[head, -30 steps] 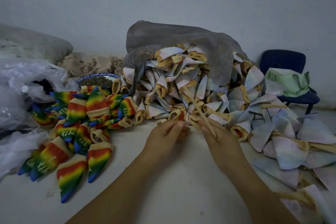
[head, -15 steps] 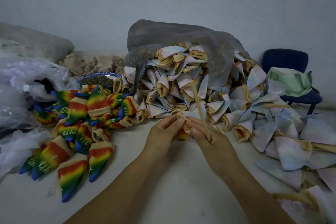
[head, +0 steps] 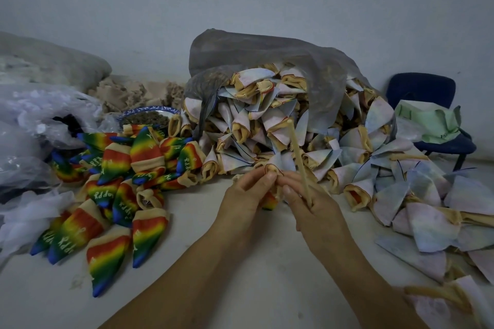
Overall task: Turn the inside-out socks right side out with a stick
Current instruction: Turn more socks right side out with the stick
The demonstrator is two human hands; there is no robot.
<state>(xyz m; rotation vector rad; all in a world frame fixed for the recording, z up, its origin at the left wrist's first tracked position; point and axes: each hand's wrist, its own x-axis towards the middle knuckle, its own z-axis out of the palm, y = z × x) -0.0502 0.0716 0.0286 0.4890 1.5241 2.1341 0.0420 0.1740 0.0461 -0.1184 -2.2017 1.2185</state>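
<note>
A sock [head: 272,169] is pinched at its cuff between the left hand [head: 244,196] and right hand [head: 314,212], brought together over the worktop [head: 213,275]; the stick [head: 297,153] is gripped near-upright in the right as well. Inside-out socks [head: 280,125] are heaped just behind, rainbow socks [head: 120,181] spread to the left

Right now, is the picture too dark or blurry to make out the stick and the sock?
Head view: dim, flat bluish light, no glare, soft shadows; stick, left hand and right hand read clearly; the sock they pinch is mostly hidden; wide-angle bending curves the edges.
</note>
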